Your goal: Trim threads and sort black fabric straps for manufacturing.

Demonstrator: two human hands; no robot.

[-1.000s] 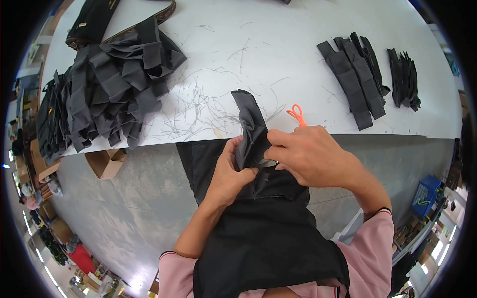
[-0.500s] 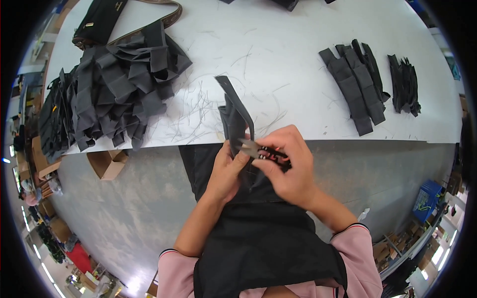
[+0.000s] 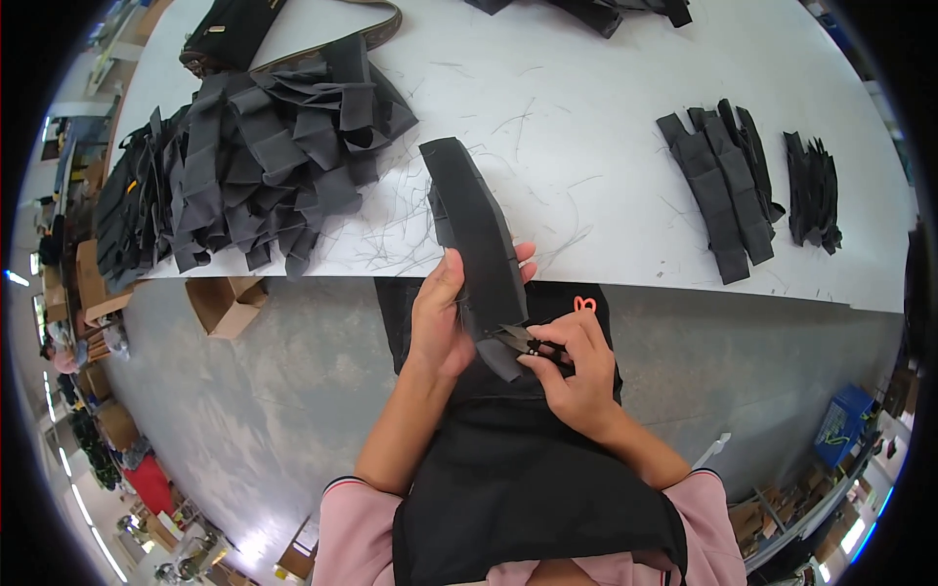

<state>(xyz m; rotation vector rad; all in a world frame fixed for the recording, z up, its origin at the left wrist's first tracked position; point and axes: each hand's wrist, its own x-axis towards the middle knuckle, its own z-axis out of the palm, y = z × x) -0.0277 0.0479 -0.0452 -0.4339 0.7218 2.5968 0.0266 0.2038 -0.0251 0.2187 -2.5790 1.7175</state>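
Observation:
My left hand [image 3: 438, 317] grips a folded dark grey fabric strip [image 3: 477, 230], its fingers wrapped behind and the thumb along the near side. The strip stands up from my lap past the table edge, its broad face showing. In my right hand [image 3: 581, 376] is a pair of small thread snips [image 3: 539, 350] with dark handles. Their metal blades touch the lower part of the strip; whether a thread lies between them is too small to tell.
A white table [image 3: 586, 195] carries loose thread bits, a large heap of dark strips [image 3: 274, 146] at left and smaller stacks [image 3: 723, 190] at right. Behind the heap lies a black bag [image 3: 234, 34]. An open cardboard box [image 3: 225, 305] sits on the floor below.
The strip has turned so its broad face shows. My right hand with the snips has moved down to the strip's lower part. The view has shifted slightly.

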